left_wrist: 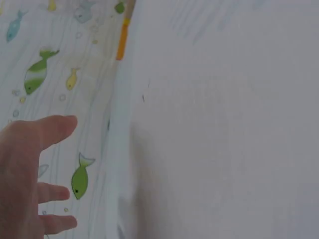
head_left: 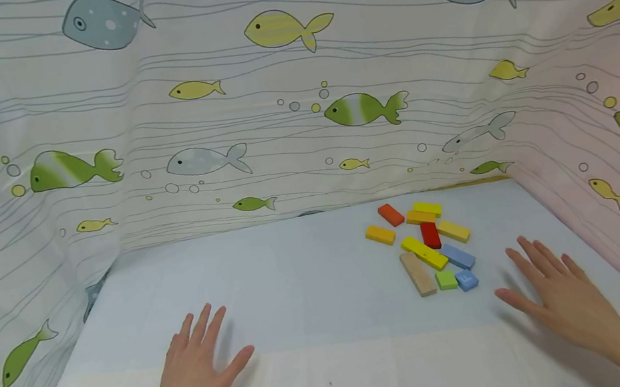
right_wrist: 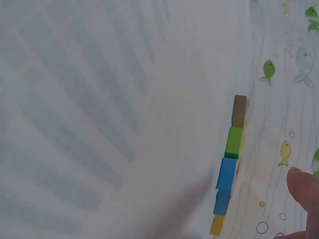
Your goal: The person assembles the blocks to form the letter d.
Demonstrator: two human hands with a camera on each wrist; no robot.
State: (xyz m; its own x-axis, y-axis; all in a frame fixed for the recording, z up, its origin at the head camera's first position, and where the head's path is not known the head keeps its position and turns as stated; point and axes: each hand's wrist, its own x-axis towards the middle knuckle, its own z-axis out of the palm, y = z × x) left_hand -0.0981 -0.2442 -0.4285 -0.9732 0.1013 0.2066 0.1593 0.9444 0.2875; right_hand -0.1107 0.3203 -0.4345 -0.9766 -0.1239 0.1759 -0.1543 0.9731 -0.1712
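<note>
The left hand (head_left: 194, 367) and right hand (head_left: 564, 299) are spread and empty, seemingly at the ready; grasping the blocks (head_left: 425, 253) beside the right hand would need an inward reach.

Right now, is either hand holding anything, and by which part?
Nothing is held: the left hand and the right hand are both spread, with no block between their fingers; the blocks lie on the table.

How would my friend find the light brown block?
Look at the table, then the colourful blocks left of the right hand. At the group's near edge, just left of the small green block, lies a long block. It alone is plain tan.
</note>
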